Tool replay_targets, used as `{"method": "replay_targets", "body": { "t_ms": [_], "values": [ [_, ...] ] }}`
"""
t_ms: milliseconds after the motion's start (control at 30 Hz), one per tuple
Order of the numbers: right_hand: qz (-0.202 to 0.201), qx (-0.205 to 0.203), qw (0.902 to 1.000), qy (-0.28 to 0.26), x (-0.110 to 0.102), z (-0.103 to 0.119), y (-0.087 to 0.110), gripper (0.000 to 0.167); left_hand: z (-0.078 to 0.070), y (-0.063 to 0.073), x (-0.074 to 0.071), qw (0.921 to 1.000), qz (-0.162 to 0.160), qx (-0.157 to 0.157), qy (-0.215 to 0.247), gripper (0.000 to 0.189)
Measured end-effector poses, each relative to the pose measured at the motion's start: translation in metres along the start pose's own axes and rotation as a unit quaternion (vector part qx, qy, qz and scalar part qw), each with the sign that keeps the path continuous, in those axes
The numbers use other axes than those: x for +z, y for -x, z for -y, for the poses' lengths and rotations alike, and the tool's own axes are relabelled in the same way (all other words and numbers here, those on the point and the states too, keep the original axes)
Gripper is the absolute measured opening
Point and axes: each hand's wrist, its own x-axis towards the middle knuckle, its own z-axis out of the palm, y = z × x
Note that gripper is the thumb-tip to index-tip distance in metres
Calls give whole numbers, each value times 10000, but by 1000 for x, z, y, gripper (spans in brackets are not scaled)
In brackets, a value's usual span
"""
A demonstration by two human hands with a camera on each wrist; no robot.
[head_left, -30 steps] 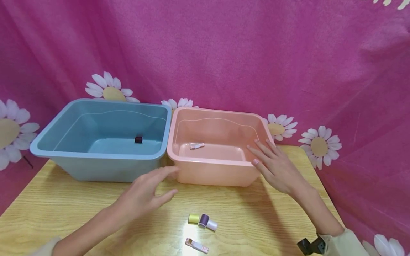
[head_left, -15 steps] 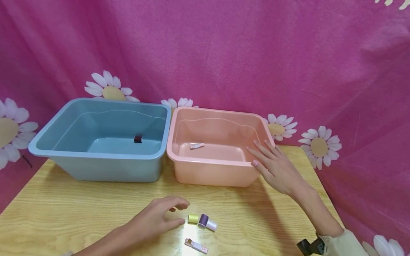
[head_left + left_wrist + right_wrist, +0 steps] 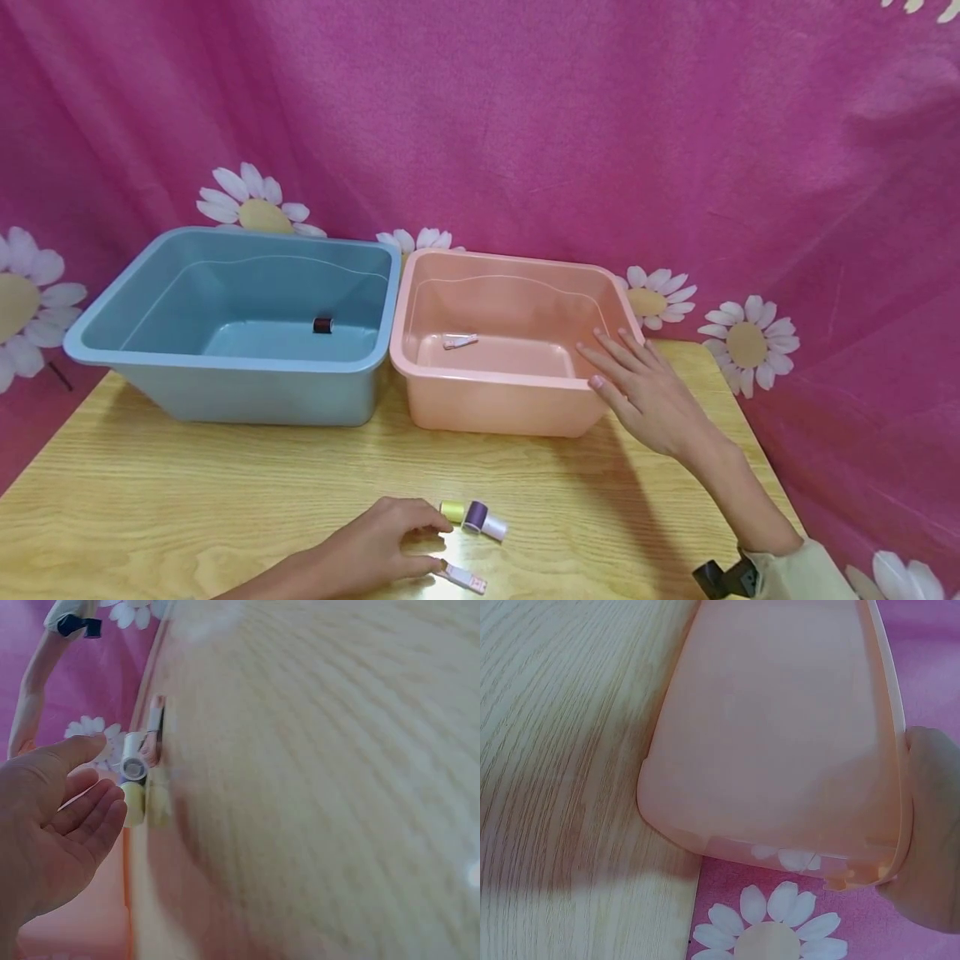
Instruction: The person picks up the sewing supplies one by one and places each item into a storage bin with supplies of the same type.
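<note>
My left hand (image 3: 378, 542) reaches low over the table, thumb and fingers apart, at a pink-and-white nail clipper (image 3: 467, 580). The thumb tip overlaps the clipper's left end in the head view; the fingertips are by a yellow thread spool (image 3: 452, 511). Beside that lie a purple spool (image 3: 476, 516) and a white spool (image 3: 495, 527). In the left wrist view, nothing sits between thumb and fingers of the left hand (image 3: 56, 817). My right hand (image 3: 652, 396) rests with spread fingers on the right rim of the pink basin (image 3: 495, 408). Inside that basin is another nail clipper (image 3: 460, 342).
A blue basin (image 3: 255, 392) stands left of the pink one, with a dark brown spool (image 3: 322, 325) on its floor. Both basins stand at the back of the wooden table (image 3: 247, 475), before a magenta flowered cloth (image 3: 525, 125).
My left hand has come down from in front of the basins toward the table's front, past the spools to the nail clipper. The right hand has stayed on the pink basin's rim.
</note>
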Motion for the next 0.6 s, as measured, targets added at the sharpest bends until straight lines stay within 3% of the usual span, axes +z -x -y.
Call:
{"method": "replay_targets", "body": {
  "t_ms": [133,333,600],
  "values": [
    [12,12,10000,30,0,0,0,48,3,-1,4,9994,148,143,-292,28],
    [-44,20,10000,20,2,0,0,47,7,-2,10,9983,421,299,-255,21],
    [-43,13,10000,50,2,1,0,48,10,-5,13,9949,374,723,-601,11]
  ]
}}
